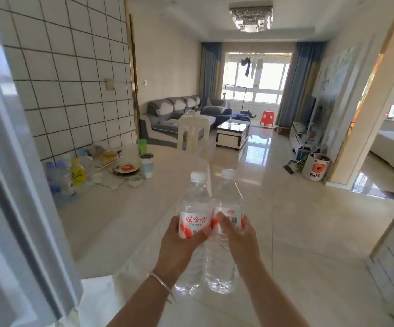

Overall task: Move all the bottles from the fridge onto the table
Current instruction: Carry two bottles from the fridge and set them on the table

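Observation:
I hold two clear water bottles with white caps and red-and-white labels, side by side in front of me. My left hand point(179, 241) grips the left bottle point(194, 204) around its label. My right hand point(237, 234) grips the right bottle point(229, 197) the same way. Both bottles are upright, touching each other, above the near edge of the pale marble table point(125, 223). The grey fridge door point(14, 185) fills the left edge of the view; the fridge's inside is hidden.
Several bottles point(61, 178), among them a yellow one point(78, 174), stand at the table's far left by the tiled wall, with plates point(126, 169), a bowl point(135, 180) and a cup point(146, 165). A white chair point(192, 135) stands behind the table. Shiny tiled floor runs to the right.

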A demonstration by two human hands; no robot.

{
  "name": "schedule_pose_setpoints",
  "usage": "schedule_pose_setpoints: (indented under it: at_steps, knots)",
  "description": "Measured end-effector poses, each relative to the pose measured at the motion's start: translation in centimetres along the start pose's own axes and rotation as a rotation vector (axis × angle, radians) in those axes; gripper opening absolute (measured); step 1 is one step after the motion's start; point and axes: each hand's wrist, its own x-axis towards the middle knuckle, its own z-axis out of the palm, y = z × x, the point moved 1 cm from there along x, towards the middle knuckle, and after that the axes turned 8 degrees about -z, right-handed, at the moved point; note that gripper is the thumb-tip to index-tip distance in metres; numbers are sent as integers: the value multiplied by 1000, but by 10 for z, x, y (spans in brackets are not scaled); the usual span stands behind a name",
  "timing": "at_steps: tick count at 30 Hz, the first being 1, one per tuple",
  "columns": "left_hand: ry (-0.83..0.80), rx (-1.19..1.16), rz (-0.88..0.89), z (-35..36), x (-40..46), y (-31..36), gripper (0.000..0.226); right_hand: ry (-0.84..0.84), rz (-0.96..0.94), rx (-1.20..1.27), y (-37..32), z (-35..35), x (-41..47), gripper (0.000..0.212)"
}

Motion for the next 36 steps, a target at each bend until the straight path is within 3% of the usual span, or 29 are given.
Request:
schedule_pose_setpoints:
  at_steps: [9,16,19,21,23,29,33,36]
  knots:
    - [72,43,-20,-18,168,3,79,-104,45,81,50,82,157,35]
    - [288,35,-15,-70,263,-16,60,-337,74,108,105,186,247,30]
    - [437,-6,-71,-103,300,-30,78,-491,112,125,128,241,279,34]
    - [557,-47,-107,-124,323,-38,81,-616,128,143,138,278,296,51]
    - [670,-71,-147,-143,340,-44,74,-725,141,145,149,313,310,59]
    - [922,-83,-265,-192,364,-69,62,-976,231,131,191,397,321,49]
    - [1051,-138,-323,-225,359,-88,73,-1112,305,108,210,442,303,38]
    - [1116,-173,-362,-257,359,-100,73,-1196,338,79,219,481,288,43]
